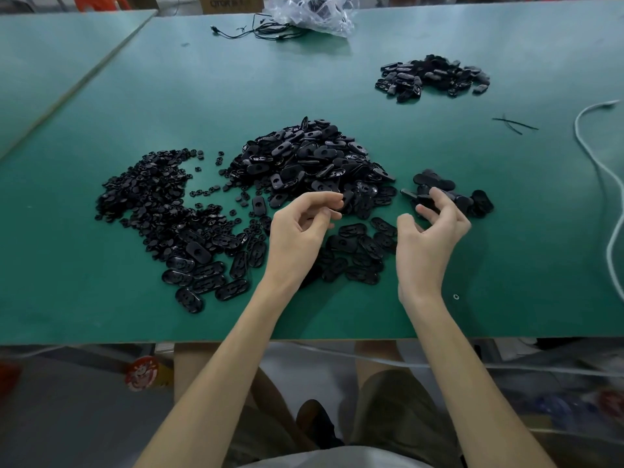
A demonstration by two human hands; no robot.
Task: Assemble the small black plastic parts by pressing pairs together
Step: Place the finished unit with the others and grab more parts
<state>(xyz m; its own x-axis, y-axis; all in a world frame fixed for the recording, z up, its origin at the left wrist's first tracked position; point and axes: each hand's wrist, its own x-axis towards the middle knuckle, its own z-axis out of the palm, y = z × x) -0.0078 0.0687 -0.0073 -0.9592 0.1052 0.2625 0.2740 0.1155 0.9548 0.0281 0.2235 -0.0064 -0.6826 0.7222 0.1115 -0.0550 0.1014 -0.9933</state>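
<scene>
Your left hand hovers palm-in over the near edge of the central heap, wrist bent and fingers curled. Thumb and forefinger tips are drawn close together, but against the black parts behind them I cannot tell whether a piece is pinched there. Your right hand is well apart from it. Its fingers are spread and loosely bent with nothing in them, and the forefinger reaches over the small cluster of ovals at right. Both forearms come up from the near table edge, angling slightly toward each other. The black parts lie on the green top in five groups, each too dense to count piece by piece: the central heap of oval shells, the round pieces spread at left, the far pile at upper right, the small cluster, and the loose ovals between your hands. In the heaps the ovals point every way. A few at the near left lie flat with their long axes running left to right, rising a little to the right. Along the far edge sit one clear plastic bag and a black cable. A white cable curves down the right side, beside some thin black ties.
</scene>
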